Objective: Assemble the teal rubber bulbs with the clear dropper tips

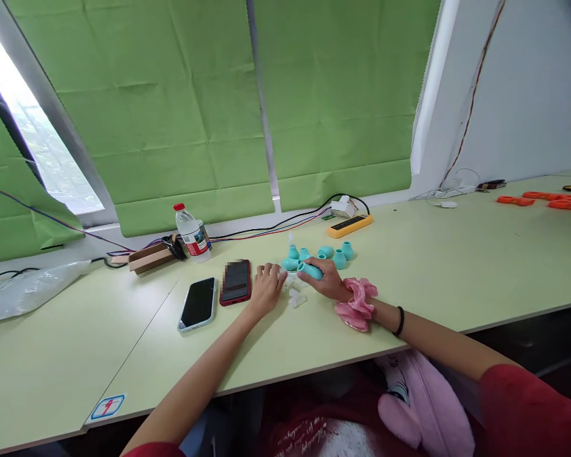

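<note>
A turquoise hollow, bulb-shaped piece (310,271) lies tilted in the grip of my right hand (332,280), its open end facing left. My left hand (266,287) rests close by with its fingers curled down and the thumb drawn in. Something pale and see-through shows at its fingertips, too small to make out. Between my hands, small translucent pieces (295,298) lie loose on the table. Just beyond them several more turquoise pieces (339,258) are grouped, some upright and some on their sides.
Left of my left hand lie a red-cased phone (236,282) and a pale-cased phone (198,306). Behind stand a water bottle (191,235) and an open cardboard box (151,258). A yellow power strip (349,226) and cables run along the wall. Orange-handled tools (542,198) lie far right.
</note>
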### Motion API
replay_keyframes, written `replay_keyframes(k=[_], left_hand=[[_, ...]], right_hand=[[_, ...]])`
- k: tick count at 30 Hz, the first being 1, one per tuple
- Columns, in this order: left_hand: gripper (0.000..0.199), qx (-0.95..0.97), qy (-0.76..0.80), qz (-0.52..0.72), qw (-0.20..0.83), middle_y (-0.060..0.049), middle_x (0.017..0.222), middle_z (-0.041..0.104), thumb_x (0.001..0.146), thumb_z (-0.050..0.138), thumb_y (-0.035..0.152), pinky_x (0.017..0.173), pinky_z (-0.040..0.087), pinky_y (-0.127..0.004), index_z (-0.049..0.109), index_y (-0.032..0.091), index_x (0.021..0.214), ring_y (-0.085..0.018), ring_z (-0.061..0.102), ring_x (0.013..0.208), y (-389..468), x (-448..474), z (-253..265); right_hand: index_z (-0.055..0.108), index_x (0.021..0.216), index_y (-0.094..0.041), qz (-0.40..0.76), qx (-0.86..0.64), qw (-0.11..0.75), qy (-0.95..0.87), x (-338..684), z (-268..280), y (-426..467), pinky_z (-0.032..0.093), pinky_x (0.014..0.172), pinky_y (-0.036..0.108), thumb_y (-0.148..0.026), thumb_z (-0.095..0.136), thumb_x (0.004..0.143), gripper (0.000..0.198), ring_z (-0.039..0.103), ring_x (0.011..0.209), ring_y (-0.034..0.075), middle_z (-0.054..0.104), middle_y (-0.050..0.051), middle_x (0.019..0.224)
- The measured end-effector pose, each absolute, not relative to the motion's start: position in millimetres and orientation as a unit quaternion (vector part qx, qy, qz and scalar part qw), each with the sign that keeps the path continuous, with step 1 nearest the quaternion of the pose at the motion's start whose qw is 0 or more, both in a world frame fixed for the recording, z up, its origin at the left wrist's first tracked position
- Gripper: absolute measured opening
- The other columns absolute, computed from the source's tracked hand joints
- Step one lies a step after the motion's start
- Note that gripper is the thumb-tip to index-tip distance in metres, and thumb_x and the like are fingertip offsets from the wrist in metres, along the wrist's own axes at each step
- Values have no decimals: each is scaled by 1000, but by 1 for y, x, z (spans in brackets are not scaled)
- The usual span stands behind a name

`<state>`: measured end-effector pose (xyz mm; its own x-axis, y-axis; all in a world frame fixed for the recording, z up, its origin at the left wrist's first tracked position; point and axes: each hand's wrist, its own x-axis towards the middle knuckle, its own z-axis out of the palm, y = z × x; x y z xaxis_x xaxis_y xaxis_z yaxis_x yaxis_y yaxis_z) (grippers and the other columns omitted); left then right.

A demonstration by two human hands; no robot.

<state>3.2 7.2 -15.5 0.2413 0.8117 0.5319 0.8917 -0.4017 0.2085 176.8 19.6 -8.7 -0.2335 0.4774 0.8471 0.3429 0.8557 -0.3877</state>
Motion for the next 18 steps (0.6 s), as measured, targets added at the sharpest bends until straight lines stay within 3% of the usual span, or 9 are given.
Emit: replay_keyframes(k=[3, 7, 12, 18], left_hand=[[37, -793, -571, -189, 100, -9, 112, 42, 84, 22, 41, 79, 33, -41, 41, 21, 108, -23, 37, 100, 7, 6, -28], [50, -795, -586, -143, 65, -11, 131, 26, 83, 15, 48, 88, 23, -52, 18, 25, 127, -28, 25, 116, 5, 8, -32], [80, -832, -546, -92, 33, -10, 138, 1, 70, 22, 68, 90, 10, -60, -1, 22, 131, -36, 0, 123, -3, 13, -30], [82, -829, -549, -96, 50, -10, 138, -2, 69, 19, 69, 90, 9, -61, 3, 18, 132, -34, -11, 122, -6, 19, -31]], right_hand=[[52, 72, -15, 65, -301, 550, -776, 181, -6, 25, 38, 55, 23, -38, 50, 74, 23, 46, 53, 10, 51, -1, 58], [51, 74, -16, 66, -333, 550, -763, 187, -2, 31, 38, 56, 22, -41, 46, 76, 26, 45, 55, 10, 50, -1, 60], [50, 74, -16, 26, -372, 592, -715, 203, 9, 44, 39, 61, 23, -41, 38, 81, 28, 47, 62, 12, 50, 1, 66], [49, 95, -15, -111, -431, 669, -595, 244, 22, 80, 33, 82, 34, -41, 32, 82, 34, 42, 92, 19, 47, 9, 94]])
